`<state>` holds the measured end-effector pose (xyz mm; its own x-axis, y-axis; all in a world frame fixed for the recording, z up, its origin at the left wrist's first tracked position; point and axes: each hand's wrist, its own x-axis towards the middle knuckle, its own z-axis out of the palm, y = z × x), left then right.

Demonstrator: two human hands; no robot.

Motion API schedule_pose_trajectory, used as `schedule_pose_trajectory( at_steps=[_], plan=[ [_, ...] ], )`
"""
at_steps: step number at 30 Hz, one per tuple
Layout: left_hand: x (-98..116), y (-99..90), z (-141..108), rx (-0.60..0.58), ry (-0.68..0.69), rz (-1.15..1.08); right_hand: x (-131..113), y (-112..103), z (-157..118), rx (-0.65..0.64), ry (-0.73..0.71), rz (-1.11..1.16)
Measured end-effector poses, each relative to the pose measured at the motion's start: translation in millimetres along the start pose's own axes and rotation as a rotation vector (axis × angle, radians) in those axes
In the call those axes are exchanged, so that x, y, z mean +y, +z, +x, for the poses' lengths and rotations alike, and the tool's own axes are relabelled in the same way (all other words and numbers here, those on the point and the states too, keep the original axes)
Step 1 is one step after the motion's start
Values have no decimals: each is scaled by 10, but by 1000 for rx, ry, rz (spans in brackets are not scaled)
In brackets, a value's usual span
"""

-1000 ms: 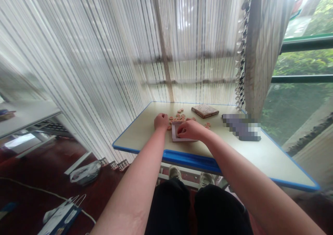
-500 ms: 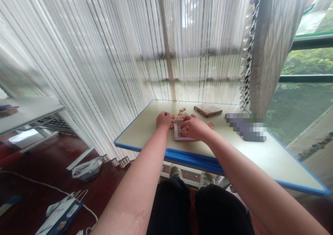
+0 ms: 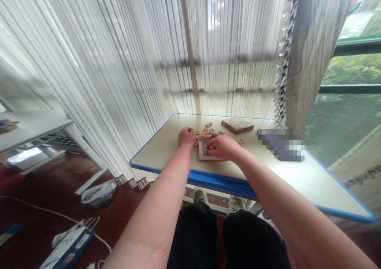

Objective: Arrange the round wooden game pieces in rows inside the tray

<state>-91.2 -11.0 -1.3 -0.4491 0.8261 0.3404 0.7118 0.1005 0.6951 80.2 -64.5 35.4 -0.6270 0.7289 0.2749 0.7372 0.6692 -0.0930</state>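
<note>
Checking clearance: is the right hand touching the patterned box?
Apart. The head view shows bare tabletop between the right hand and the patterned box.

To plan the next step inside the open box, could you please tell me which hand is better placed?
Probably the right hand: its fingers reach into the open box, while the left hand is outside it, beside the loose round pieces.

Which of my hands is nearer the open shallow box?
Right. Your right hand reaches into the open shallow box; your left hand is outside, to its left.
</note>
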Motion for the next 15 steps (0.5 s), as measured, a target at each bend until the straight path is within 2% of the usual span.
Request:
schedule_pose_trajectory(
  at_steps=[15],
  plan=[
    [4,-11,-8,-6,0,-7,0,-20,-9,12,30,-40]
  ],
)
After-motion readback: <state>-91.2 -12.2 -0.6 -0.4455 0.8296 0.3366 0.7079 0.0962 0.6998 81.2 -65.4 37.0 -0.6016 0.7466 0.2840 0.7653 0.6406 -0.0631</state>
